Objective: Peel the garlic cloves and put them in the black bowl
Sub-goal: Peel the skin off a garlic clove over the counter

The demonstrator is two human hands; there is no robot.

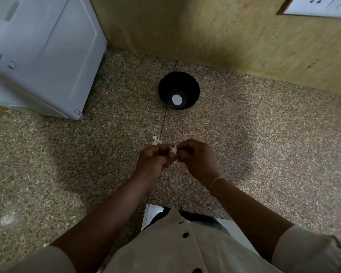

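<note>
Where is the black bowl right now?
In the head view, the black bowl sits on the counter by the wall, right of the white appliance.

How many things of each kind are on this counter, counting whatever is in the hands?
Black bowl: 1
Garlic clove, pinched between the left hand and the right hand: 1
Loose skin scrap on the counter: 1
White appliance: 1
Total: 4
</note>
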